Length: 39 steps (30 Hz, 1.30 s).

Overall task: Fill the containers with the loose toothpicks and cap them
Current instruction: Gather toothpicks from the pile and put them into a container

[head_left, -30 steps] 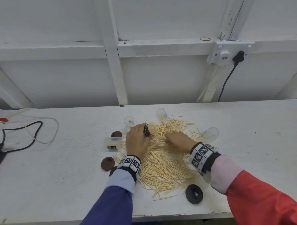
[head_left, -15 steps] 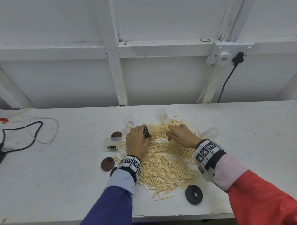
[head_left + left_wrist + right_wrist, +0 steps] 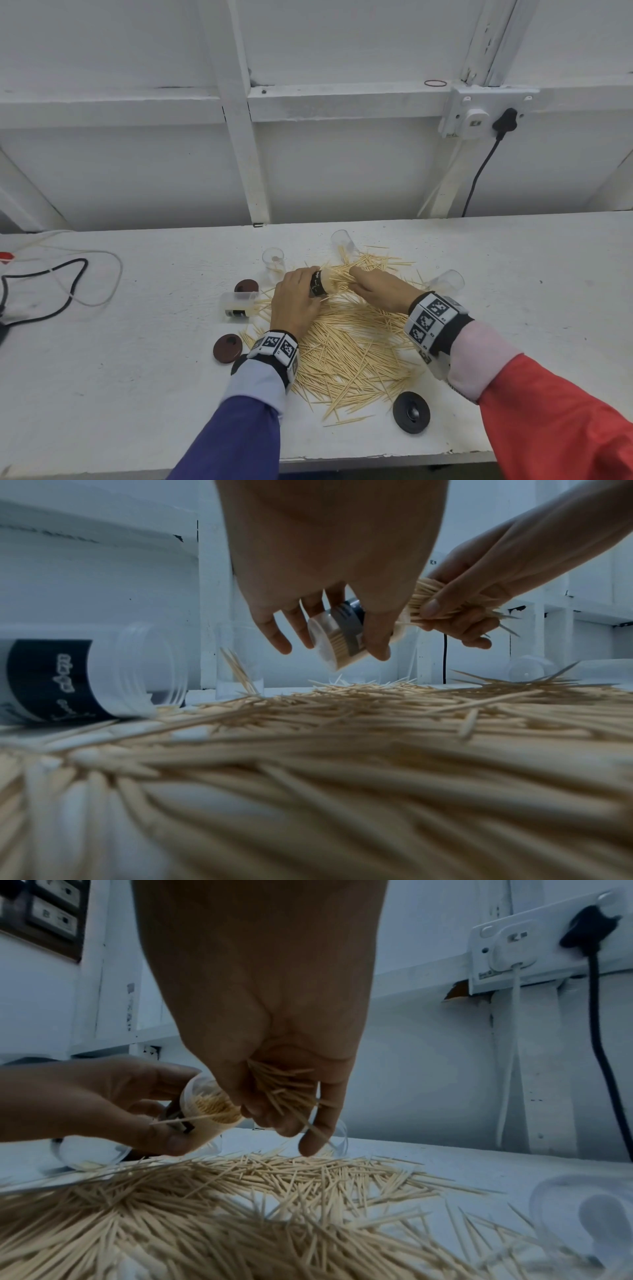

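- A black cable and a thin white cable lie looped at the far left of the white tabletop.
- A round maroon cap lies flat near the front left of the pile; a second maroon cap sits farther back.
- A clear plastic container with a black label lies on its side between those caps, its mouth toward the toothpicks.
- An upright clear empty container stands behind it.
- The left hand has its thumb and fingers curled round a clear black-labelled container full of toothpicks, tilted above the pile with its mouth facing right.
- The heap of loose pale wooden toothpicks spreads across the table under both hands.
- A tilted clear container sits at the back edge of the pile.
- The right hand pinches a bunch of toothpicks in curled fingers, right at the held container's mouth.
- A black round cap lies at the front right of the pile.
- Another clear container lies just behind the right wrist.
- A white wall socket with a black plug is on the wall.
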Available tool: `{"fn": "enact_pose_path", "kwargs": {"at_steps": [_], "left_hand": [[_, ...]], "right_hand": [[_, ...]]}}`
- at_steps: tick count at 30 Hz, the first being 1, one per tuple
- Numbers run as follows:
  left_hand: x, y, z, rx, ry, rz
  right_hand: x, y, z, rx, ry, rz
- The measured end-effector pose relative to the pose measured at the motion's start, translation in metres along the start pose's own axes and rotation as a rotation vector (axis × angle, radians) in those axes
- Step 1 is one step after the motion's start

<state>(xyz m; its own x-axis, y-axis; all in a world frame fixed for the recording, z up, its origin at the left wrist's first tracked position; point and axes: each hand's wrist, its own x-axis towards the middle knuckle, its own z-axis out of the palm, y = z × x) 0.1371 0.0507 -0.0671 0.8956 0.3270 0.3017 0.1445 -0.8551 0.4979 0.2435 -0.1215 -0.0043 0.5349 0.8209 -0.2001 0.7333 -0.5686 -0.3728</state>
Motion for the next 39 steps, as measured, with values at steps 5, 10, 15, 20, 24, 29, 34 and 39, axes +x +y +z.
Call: {"fn": "enact_pose_path", "kwargs": {"at_steps": [5, 10, 15, 20, 24, 29, 34, 39], "left_hand": [[0.000, 0.001, -0.001, -0.021, -0.004, 0.029], [0.000, 0.000, 0.000, -0.026, -0.016, 0.031], [0.000, 0.000, 0.000, -0.023, -0.021, 0.025], [0.001, 0.001, 0.001, -0.037, -0.032, 0.028], [0.002, 0.002, 0.002, -0.043, -0.050, 0.036], [0.002, 0.003, 0.001, -0.057, -0.048, 0.024], [0.001, 0.002, 0.002, -0.032, -0.068, 0.047], [0.001, 0.001, 0.002, 0.007, -0.095, 0.080]], "right_hand": [[0.002, -0.003, -0.007, -0.160, -0.049, 0.019], [0.004, -0.003, -0.010, -0.242, -0.115, 0.028], [0.008, -0.005, -0.011, -0.284, -0.066, 0.009], [0.011, -0.005, -0.009, -0.402, -0.028, -0.028], [0.014, -0.004, -0.006, -0.487, -0.018, -0.042], [0.010, -0.004, -0.006, -0.528, -0.033, -0.058], [0.011, -0.005, -0.009, -0.569, -0.005, -0.047], [0.012, -0.007, -0.011, -0.643, 0.045, -0.062]]}}
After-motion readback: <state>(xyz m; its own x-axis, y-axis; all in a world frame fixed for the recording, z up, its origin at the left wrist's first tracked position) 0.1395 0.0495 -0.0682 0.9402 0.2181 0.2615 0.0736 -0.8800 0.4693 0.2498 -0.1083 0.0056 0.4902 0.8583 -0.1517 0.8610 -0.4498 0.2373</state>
